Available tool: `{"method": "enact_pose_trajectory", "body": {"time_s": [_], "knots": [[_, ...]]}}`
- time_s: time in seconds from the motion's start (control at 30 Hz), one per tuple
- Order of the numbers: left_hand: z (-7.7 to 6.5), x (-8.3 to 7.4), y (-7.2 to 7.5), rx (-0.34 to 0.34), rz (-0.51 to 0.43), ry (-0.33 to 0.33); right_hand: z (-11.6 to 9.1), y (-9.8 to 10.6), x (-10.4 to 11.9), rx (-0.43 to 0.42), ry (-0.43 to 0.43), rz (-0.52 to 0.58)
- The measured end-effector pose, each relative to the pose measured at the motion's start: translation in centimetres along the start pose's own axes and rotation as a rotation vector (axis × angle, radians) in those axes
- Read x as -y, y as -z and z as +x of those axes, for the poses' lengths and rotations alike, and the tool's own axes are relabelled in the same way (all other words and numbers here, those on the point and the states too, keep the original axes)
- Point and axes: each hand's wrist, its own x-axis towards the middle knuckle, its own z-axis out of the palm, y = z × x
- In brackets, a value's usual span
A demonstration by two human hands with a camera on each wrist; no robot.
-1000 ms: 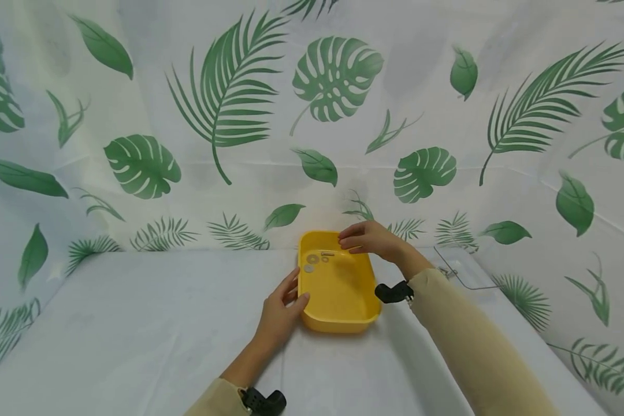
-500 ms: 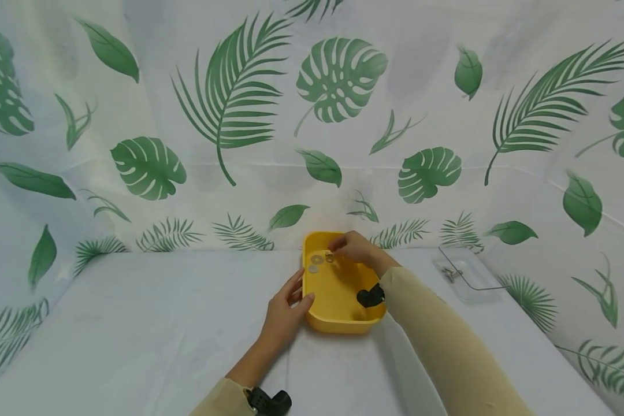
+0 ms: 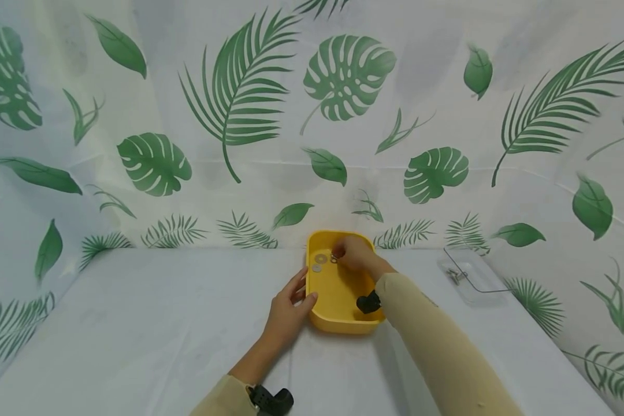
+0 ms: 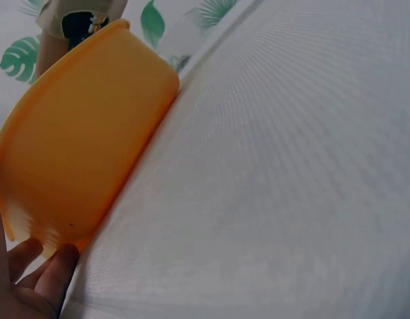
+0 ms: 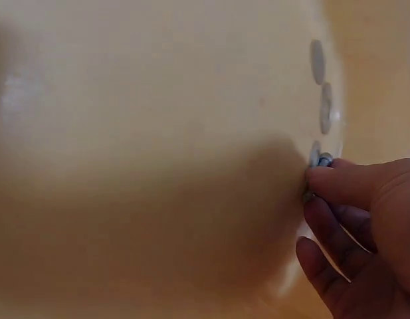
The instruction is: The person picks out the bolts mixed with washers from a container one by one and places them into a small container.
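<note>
A yellow tray [image 3: 338,320] stands on the white-covered table, and its outer wall [image 4: 92,119] fills much of the left wrist view. My left hand [image 3: 285,315] holds its left side, thumb at the rim and fingers [image 4: 58,266] against the outside wall. Inside the tray my right hand [image 3: 356,254] reaches down near the far end. Its thumb and fingers pinch a small metal bolt [image 5: 325,159], mostly hidden by the fingertips. A small washer [image 5: 315,153] lies right by them. Beside it are a larger washer [image 3: 320,259] and a grey washer [image 3: 316,268].
On the right of the table sits a clear plastic box [image 3: 475,294] holding several small metal parts [image 3: 455,275]. A thin dark line crosses over that box. Behind the tray rises a white sheet [image 3: 270,196] printed with green leaves.
My right hand has come down from above the tray's far right rim into the tray and taken hold of the bolt by the small washer. The left hand has stayed at the tray's side.
</note>
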Motion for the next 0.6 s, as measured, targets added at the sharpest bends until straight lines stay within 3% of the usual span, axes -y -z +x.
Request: {"method": "enact_pose_trajectory", "body": {"time_s": [0.13,0.3,0.6], "knots": [[0.0,-0.1,0.0,0.0,0.004,0.003,0.2,-0.4,0.0,0.003,0.05,-0.086],[0.1,-0.1,-0.1,-0.001,0.004,-0.001,0.1,-0.7,0.0,0.01,0.025,-0.101],[-0.2,-0.2,0.0,0.0,-0.005,-0.001,-0.9,0.2,0.8,0.01,-0.115,0.17]]}}
